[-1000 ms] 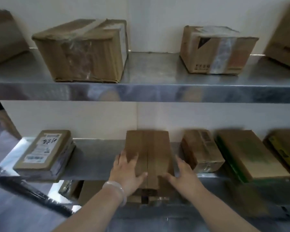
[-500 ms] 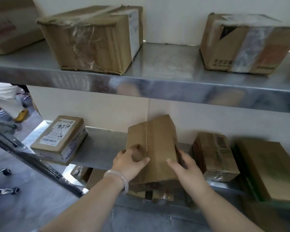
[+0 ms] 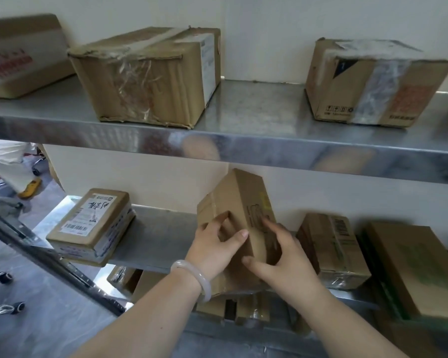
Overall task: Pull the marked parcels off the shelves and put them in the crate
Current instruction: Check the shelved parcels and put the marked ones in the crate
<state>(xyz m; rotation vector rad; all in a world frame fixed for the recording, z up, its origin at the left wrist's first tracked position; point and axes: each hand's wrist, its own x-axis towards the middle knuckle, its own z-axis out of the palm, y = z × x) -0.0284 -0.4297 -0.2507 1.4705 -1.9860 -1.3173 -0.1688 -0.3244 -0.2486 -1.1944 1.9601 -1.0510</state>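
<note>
A plain brown cardboard parcel (image 3: 241, 202) is tipped up on its near end over the front of the lower metal shelf (image 3: 155, 236). A faint yellow mark and printed lines show on its right face. My left hand (image 3: 215, 245), with a pale bangle on the wrist, grips its left side, thumb across the front. On the parcel's right side my right hand (image 3: 282, 257) holds it with the fingers wrapped round. No crate is in view.
The lower shelf also carries a labelled flat parcel (image 3: 91, 226) at left, a taped box (image 3: 331, 249) and a green-printed box (image 3: 409, 267) at right. Three boxes (image 3: 150, 73) sit on the upper shelf (image 3: 243, 146). More parcels lie below. A person's leg (image 3: 13, 166) shows far left.
The parcel has gone from lying flat on the lower shelf to tilted steeply upward and turned, with both hands gripping its sides. The view has shifted closer and slightly right.
</note>
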